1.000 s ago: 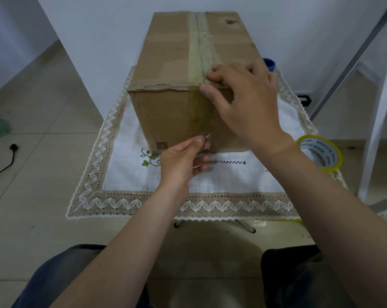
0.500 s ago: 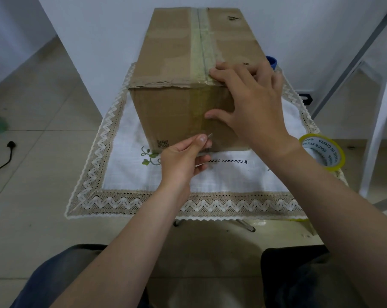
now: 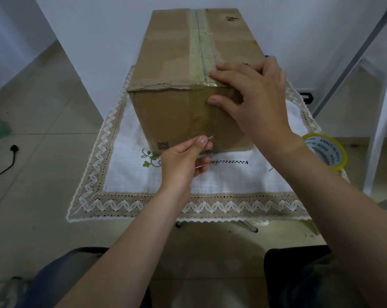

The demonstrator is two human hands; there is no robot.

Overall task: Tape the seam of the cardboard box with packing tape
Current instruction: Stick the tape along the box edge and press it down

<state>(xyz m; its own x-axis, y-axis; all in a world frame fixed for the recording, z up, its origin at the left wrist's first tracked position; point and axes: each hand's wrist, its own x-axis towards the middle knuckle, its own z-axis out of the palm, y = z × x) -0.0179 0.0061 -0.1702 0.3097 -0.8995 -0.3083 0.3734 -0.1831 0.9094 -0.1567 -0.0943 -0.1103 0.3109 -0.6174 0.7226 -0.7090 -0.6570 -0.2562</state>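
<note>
Big brown cardboard box point(image 3: 166, 112) in the middle of a white cloth with a zigzag lace edge point(image 3: 130, 174), short side facing near. Long strip of clear yellowish packing tape point(image 3: 199, 47) along the middle seam on top, over the near edge and down the front side.

Right hand point(image 3: 254, 103) on the near top edge of the box: fingers laid out flat on top with the tips at the tape, thumb pressed to the front side just beside the tape.

Left hand point(image 3: 183, 161) low at the front of the box, thumb and first finger pinched on the thin shiny tape end point(image 3: 210, 137), other fingers curled under.

Round tape roll with a yellow rim point(image 3: 330, 152) on the cloth to the right, just behind the right wrist, apart from the box. Black plug with its cord point(image 3: 13, 148) on the tiled floor, far left.
</note>
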